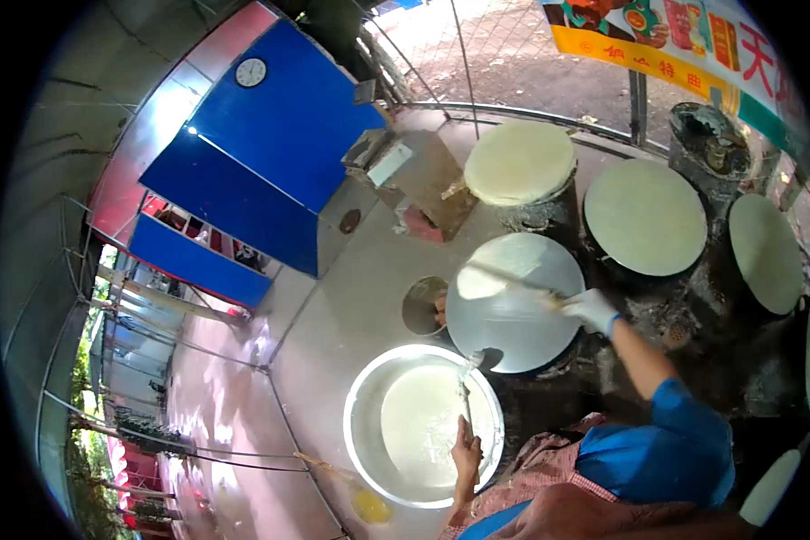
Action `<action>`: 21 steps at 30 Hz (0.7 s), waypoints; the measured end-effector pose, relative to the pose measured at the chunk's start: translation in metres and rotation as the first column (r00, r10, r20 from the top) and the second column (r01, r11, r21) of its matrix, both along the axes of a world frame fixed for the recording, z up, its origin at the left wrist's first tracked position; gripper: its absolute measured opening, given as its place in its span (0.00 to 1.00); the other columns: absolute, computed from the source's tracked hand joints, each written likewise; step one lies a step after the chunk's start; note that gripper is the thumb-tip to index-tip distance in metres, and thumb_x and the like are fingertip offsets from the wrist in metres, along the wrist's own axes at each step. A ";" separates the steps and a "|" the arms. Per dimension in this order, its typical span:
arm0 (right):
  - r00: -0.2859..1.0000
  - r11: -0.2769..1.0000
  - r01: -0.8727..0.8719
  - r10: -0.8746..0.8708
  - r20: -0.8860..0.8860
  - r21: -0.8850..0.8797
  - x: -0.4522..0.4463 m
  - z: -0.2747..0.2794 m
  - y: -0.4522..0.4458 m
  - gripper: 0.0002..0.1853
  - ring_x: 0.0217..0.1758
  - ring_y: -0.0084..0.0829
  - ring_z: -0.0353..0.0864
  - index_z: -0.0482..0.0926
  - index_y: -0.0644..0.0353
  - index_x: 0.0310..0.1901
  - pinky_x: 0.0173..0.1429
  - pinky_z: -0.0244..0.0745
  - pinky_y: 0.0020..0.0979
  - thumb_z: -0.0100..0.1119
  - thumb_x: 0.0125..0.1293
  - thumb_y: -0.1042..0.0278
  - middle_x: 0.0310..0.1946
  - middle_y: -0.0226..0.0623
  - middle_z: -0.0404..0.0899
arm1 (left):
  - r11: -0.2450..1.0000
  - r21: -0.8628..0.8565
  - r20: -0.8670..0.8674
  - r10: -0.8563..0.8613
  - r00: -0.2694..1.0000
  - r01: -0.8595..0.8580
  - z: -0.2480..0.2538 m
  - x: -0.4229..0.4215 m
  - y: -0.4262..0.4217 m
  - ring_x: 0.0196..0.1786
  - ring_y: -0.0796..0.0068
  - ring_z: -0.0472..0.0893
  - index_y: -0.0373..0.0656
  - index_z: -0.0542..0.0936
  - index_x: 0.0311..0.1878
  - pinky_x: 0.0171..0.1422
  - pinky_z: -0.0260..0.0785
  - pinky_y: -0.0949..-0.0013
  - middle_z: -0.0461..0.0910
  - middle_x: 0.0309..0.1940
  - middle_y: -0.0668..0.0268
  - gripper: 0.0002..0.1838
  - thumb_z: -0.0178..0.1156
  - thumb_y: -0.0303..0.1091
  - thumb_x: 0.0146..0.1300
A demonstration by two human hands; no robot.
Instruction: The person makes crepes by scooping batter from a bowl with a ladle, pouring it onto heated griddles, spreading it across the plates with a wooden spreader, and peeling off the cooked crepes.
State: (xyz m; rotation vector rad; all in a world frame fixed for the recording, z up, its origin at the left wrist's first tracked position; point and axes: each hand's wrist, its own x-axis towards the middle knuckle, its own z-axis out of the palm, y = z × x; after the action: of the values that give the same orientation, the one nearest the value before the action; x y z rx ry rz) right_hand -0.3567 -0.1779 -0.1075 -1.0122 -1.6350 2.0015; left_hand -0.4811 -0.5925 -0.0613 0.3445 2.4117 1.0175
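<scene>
My bare left hand grips the handle of a batter-coated ladle over a wide metal basin of pale batter. The ladle's head lies near the basin's rim, by the edge of a round griddle. Above that griddle is my right hand, in a white glove, its fingers closed round a spreader that is blurred by motion. A pale patch of batter shows on the griddle's far part; the rest of the surface looks grey and bare.
Other round griddles, each covered by a pale sheet, stand at the far side, to the right and further right. An open-topped stove is behind them. A cardboard box and a round bucket sit on the floor.
</scene>
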 end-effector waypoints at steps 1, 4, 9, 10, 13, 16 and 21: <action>0.997 0.994 0.056 -0.051 0.061 -0.098 0.013 0.021 0.019 0.15 0.25 0.27 0.78 0.84 0.67 0.41 0.32 0.72 0.26 0.67 0.51 0.68 0.28 0.39 0.83 | 1.000 -0.016 0.001 -0.004 1.000 0.004 0.006 -0.002 0.010 0.18 0.78 0.72 0.57 0.63 0.70 0.23 0.67 0.71 0.81 0.28 0.61 0.38 0.56 0.20 0.56; 0.994 0.972 0.106 -0.102 0.030 -0.210 -0.004 0.040 0.001 0.12 0.20 0.26 0.75 0.84 0.66 0.33 0.22 0.66 0.28 0.69 0.50 0.66 0.21 0.36 0.78 | 0.992 0.088 0.060 0.080 0.995 -0.085 -0.016 -0.001 0.008 0.21 0.80 0.71 0.56 0.64 0.70 0.24 0.66 0.73 0.81 0.37 0.61 0.37 0.56 0.20 0.56; 0.935 0.923 -0.281 0.324 0.142 -0.263 0.000 0.012 0.025 0.14 0.21 0.24 0.73 0.84 0.67 0.37 0.23 0.67 0.28 0.68 0.50 0.69 0.24 0.35 0.80 | 0.960 0.205 0.087 0.177 0.980 -0.192 -0.049 0.018 -0.016 0.23 0.82 0.69 0.51 0.61 0.71 0.25 0.64 0.75 0.80 0.37 0.64 0.37 0.56 0.20 0.56; 0.965 0.958 -0.223 0.243 0.102 -0.178 0.006 0.026 0.041 0.13 0.18 0.25 0.72 0.84 0.67 0.38 0.20 0.64 0.28 0.67 0.51 0.69 0.21 0.34 0.78 | 0.954 0.182 0.097 0.225 0.970 -0.239 -0.033 0.029 -0.015 0.22 0.82 0.69 0.50 0.61 0.71 0.24 0.63 0.75 0.80 0.35 0.65 0.37 0.56 0.21 0.56; 0.997 0.934 0.043 -0.017 0.075 -0.356 -0.013 0.046 0.078 0.09 0.12 0.26 0.67 0.83 0.63 0.26 0.16 0.59 0.30 0.66 0.52 0.65 0.15 0.32 0.73 | 0.906 0.106 0.273 0.370 0.888 -0.410 -0.009 0.051 -0.020 0.18 0.83 0.66 0.49 0.60 0.71 0.21 0.60 0.76 0.75 0.22 0.69 0.37 0.56 0.21 0.57; 0.926 0.895 -0.311 0.361 0.112 -0.318 -0.029 0.012 0.064 0.13 0.12 0.28 0.67 0.74 0.59 0.17 0.16 0.59 0.31 0.64 0.54 0.67 0.14 0.34 0.71 | 0.878 0.134 0.274 0.412 0.869 -0.459 -0.033 0.067 -0.041 0.17 0.83 0.66 0.49 0.61 0.70 0.18 0.58 0.75 0.71 0.18 0.71 0.36 0.57 0.20 0.57; 0.931 0.932 -0.363 0.362 0.048 -0.007 -0.009 -0.053 0.098 0.12 0.14 0.28 0.70 0.80 0.63 0.21 0.21 0.64 0.30 0.67 0.52 0.64 0.17 0.38 0.76 | 0.853 0.304 0.247 0.359 0.900 -0.424 -0.132 0.097 -0.113 0.27 0.78 0.76 0.45 0.61 0.70 0.28 0.69 0.74 0.78 0.30 0.66 0.37 0.58 0.17 0.55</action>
State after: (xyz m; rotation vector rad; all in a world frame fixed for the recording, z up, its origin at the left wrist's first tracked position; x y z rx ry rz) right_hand -0.3653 -0.0797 -0.1602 -0.8075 -1.9692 2.2168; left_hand -0.3842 -0.7055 -0.1928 -0.1371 2.1714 1.5976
